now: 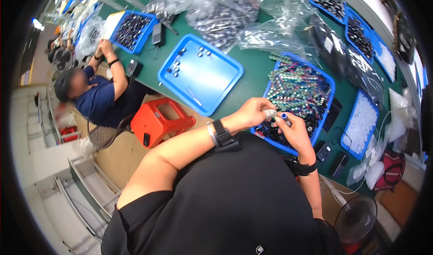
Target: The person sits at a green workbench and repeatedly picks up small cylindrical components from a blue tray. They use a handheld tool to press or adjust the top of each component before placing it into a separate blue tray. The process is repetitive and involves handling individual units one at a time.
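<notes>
Strands of green and dark beads [297,84] lie in a blue tray [327,102]; above its near end, the left hand [253,114] pinches a small pale piece [270,113], while the right hand [294,131] is closed around a blue-ended tool [285,117], both likely held close for steadiness.

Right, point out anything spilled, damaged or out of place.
Nothing looks clearly spilled or damaged. Slightly untidy: at the far left corner, some green bead strands seem to reach over the rim of their blue tray instead of lying inside.
</notes>
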Available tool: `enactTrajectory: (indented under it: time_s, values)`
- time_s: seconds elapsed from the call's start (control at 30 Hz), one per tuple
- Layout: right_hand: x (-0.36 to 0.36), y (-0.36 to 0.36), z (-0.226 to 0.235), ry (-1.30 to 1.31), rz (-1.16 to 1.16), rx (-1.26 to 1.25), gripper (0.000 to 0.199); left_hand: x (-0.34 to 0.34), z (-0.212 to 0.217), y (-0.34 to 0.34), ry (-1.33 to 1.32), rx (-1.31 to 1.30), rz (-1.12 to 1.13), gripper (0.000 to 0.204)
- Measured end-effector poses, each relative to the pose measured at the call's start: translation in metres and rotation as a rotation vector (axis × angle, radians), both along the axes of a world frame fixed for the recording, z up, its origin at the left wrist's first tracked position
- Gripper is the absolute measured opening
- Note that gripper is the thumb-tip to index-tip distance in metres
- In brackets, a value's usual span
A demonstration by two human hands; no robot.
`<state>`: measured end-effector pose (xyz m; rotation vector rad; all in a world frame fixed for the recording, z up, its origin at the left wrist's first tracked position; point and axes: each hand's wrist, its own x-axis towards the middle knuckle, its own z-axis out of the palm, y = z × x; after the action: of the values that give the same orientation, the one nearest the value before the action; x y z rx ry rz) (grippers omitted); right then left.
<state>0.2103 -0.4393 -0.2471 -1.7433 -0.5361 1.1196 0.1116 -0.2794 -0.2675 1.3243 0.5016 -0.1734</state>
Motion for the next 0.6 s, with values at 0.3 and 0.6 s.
enactTrajectory:
  time_s: [0.3,0.6]
  values:
    - [-0.018,0.015,0.001,0.140,-0.146,0.036,0.020,0.002,-0.025,0.011,-0.089,0.684,0.187,0.019]
    - [-0.013,0.007,-0.031,0.195,-0.104,-0.014,0.020,-0.028,-0.063,0.035,0.195,-0.125,0.317,0.021]
